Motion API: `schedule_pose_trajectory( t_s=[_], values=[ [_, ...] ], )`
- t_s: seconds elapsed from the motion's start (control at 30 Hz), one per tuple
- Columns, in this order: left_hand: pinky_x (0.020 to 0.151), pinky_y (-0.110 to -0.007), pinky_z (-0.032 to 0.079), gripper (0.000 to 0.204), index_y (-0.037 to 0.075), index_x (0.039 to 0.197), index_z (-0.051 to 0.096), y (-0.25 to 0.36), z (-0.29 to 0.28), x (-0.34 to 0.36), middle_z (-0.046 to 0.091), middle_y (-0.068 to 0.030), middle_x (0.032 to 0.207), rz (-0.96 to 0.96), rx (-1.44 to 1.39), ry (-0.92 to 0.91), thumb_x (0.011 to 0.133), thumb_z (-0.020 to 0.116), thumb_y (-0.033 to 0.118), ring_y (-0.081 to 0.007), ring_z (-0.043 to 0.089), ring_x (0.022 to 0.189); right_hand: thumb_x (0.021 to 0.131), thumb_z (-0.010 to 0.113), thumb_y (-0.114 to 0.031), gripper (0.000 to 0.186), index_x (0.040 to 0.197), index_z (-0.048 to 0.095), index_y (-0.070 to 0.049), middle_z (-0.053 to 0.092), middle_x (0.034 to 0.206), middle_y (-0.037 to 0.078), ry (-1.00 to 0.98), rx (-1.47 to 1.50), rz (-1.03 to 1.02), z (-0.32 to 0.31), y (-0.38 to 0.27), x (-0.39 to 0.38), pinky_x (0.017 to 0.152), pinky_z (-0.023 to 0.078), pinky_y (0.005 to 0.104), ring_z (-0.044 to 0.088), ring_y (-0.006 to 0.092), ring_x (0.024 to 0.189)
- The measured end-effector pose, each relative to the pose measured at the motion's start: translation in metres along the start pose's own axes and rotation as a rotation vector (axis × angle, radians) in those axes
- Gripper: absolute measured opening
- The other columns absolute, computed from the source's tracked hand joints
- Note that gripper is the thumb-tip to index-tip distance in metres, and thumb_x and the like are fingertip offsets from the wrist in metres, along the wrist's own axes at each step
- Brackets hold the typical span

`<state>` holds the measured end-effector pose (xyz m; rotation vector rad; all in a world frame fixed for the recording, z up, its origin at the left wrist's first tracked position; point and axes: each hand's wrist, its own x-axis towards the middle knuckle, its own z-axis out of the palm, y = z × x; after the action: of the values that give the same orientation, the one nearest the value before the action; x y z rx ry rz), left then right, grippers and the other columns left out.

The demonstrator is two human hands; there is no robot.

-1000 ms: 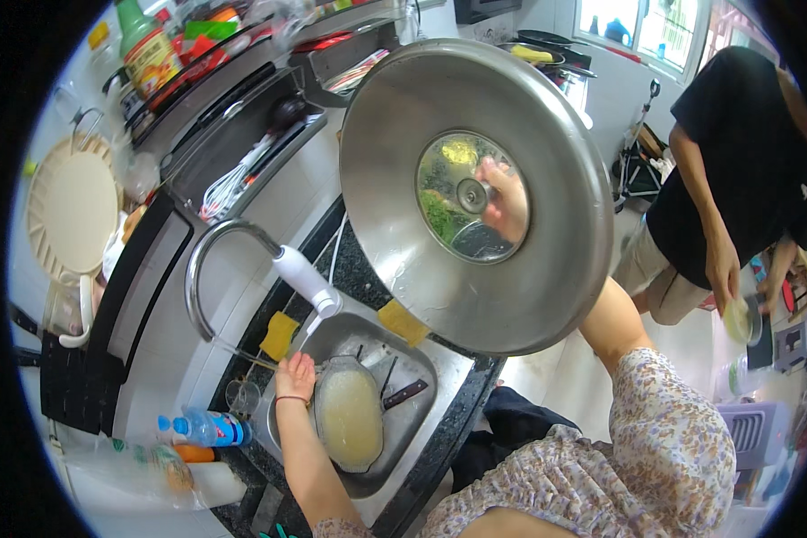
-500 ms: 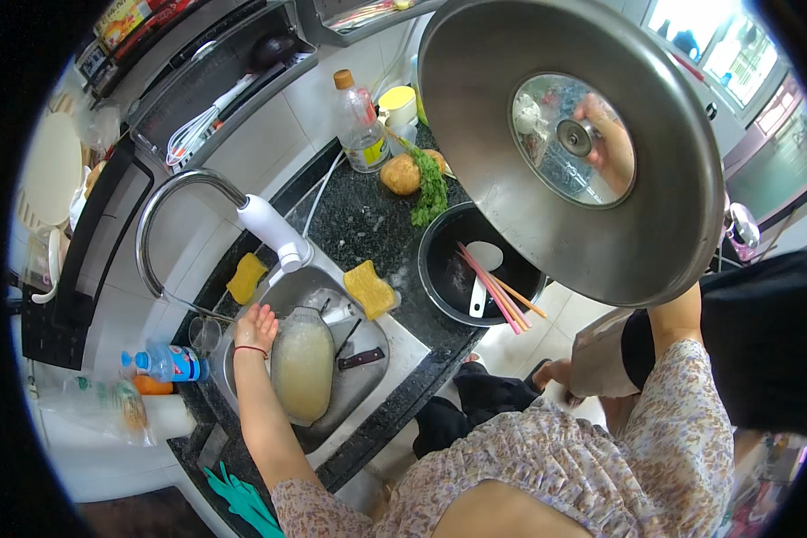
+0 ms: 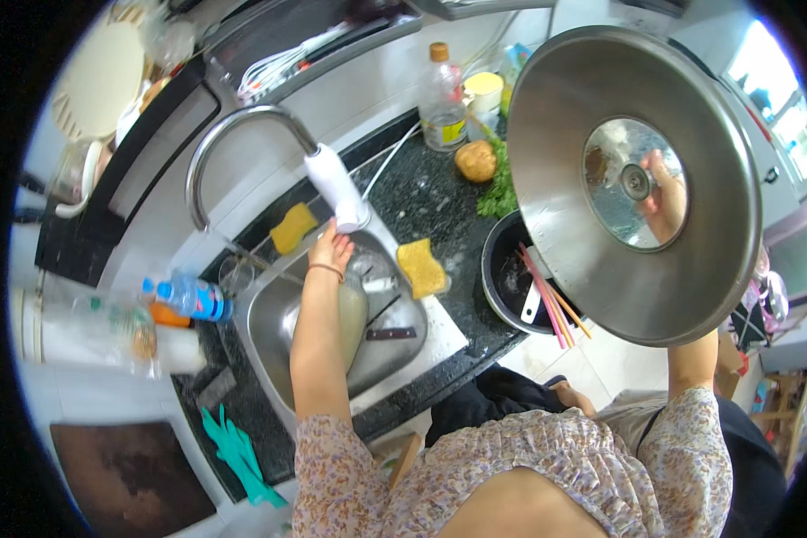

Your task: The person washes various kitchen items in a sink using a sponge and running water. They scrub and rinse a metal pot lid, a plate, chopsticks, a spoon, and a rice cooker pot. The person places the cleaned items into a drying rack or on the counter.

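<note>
My right hand [image 3: 663, 199] grips the knob of a large metal pot lid [image 3: 556, 134]. The lid is tilted, its underside turned up to view, and the hand shows through its round glass window. Over the sink [image 3: 403, 359], my left hand [image 3: 330, 249] stretches its fingers to the lower end of the white tap body [image 3: 332, 184], at or against it. Beneath that forearm lies a pale green oblong thing [image 3: 353, 314], partly covered. A dark-handled knife [image 3: 390, 334] rests beside it in the sink.
A dark pot [image 3: 502, 305] holding chopsticks [image 3: 547, 300] and a white utensil stands right of the sink. Yellow sponges [image 3: 423, 267] sit at the sink's rim. Behind are a clear bottle [image 3: 442, 103], a potato [image 3: 475, 161] and green herbs [image 3: 500, 186]. Teal gloves [image 3: 238, 453] lie at left.
My left hand has moved from the sink's left side, beside the pale green thing, up to the tap. The lid, still in my right hand, now hangs farther right in view, which has also shifted.
</note>
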<state>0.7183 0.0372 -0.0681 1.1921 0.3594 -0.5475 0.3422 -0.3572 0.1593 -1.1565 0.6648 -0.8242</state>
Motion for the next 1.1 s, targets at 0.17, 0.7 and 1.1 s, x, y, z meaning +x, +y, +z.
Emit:
schedule_pose_trajectory(
  t_s=[0.17,0.7,1.1],
  values=[
    [0.057,-0.031,0.044,0.03,0.003,0.074,0.052,0.003,0.019,-0.009,0.054,-0.0052,0.065,0.635,0.58,0.22,0.07,0.073,0.024,-0.0167,0.051,0.057,0.089,0.05,-0.032,0.024,0.082,0.051,-0.009,0.05,0.061,0.001,0.025,-0.031,-0.005,0.03,0.01,0.004,0.035,0.029,0.0169,0.036,0.0051,0.04],
    [0.065,-0.025,0.042,0.065,0.007,0.133,0.025,-0.034,-0.041,-0.04,0.04,-0.02,0.127,0.428,0.52,0.05,0.073,0.048,-0.008,-0.0192,0.05,0.096,0.094,0.036,-0.032,0.028,0.09,0.05,-0.008,0.06,0.08,0.013,-0.275,0.498,0.188,-0.004,0.025,0.013,0.038,0.038,0.0153,0.045,0.0036,0.045],
    [0.094,-0.033,0.033,0.042,0.006,0.127,0.039,-0.065,0.025,-0.182,0.046,-0.0121,0.124,0.388,0.221,0.17,0.085,0.048,0.01,-0.0191,0.047,0.108,0.094,0.038,-0.029,0.027,0.084,0.051,-0.007,0.058,0.082,0.008,-0.424,0.701,0.209,-0.175,-0.023,0.107,0.043,0.042,0.018,0.047,0.0074,0.049]
  ],
)
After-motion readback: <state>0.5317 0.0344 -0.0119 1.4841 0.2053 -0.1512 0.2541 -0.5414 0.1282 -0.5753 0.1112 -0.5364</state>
